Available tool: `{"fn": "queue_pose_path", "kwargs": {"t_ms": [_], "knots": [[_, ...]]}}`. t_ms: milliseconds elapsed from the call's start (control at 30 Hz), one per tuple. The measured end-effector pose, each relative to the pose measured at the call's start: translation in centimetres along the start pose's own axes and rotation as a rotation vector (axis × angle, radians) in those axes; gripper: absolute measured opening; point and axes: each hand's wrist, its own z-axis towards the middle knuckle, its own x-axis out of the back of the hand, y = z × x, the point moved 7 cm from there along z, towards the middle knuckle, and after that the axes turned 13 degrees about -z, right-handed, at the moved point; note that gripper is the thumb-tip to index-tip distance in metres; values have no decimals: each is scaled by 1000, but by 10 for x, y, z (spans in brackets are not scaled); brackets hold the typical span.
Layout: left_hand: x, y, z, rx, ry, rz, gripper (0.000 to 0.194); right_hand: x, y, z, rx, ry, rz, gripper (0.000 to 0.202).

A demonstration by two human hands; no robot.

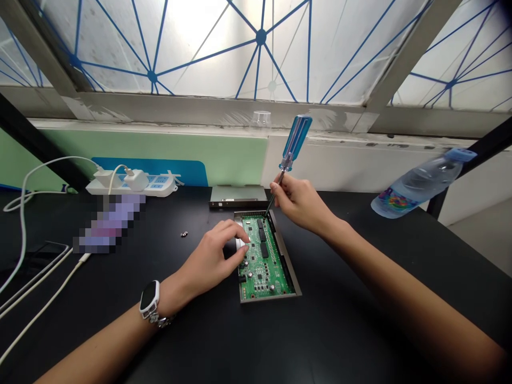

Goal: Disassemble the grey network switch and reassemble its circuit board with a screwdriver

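Note:
A green circuit board [259,274] sits in a shallow metal tray [288,260] on the black table. My right hand [298,200] pinches the thin shaft of a screwdriver [295,143], whose clear blue handle leans up and to the right. The screwdriver's tip meets the board near its far right corner. Over the tray's left edge lies my left hand [218,250], index finger and thumb bent but apart, the tips touching the board. A white part beneath those fingers is mostly hidden. Several tiny screws [184,233] lie left of the board.
Behind the tray lies a flat metal cover [238,196]. A power strip [132,184] with plugged chargers and white cables [24,234] occupies the left, beside a blurred-out object [110,226]. On the right, a plastic water bottle [420,184] leans. A clear cup [262,118] stands on the sill.

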Motion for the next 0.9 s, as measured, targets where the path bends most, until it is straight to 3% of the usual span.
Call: {"fn": "queue_pose_path", "kwargs": {"t_ms": [133, 233, 433, 533, 667, 767, 900], "knots": [[-9, 1, -2, -37, -178, 88, 3, -1, -3, 0, 18, -33, -8, 24], [-14, 1, -5, -34, -248, 115, 8, -2, -4, 0, 17, -60, 13, 26], [-19, 5, -7, -41, -310, 117, 14, -4, -4, 0, 25, -72, 45, 30], [-20, 7, -7, -37, -347, 117, 27, -3, -5, 1, 29, -31, 27, 35], [-20, 6, -7, -42, -365, 140, 28, -2, -4, 2, -16, 43, 41, 37], [-20, 5, -7, -45, -362, 148, 26, -11, 3, 1, -116, -33, 253, 24], [-19, 6, -8, -60, -354, 140, 25, -22, 8, 0, -159, -225, 602, 35]]}}
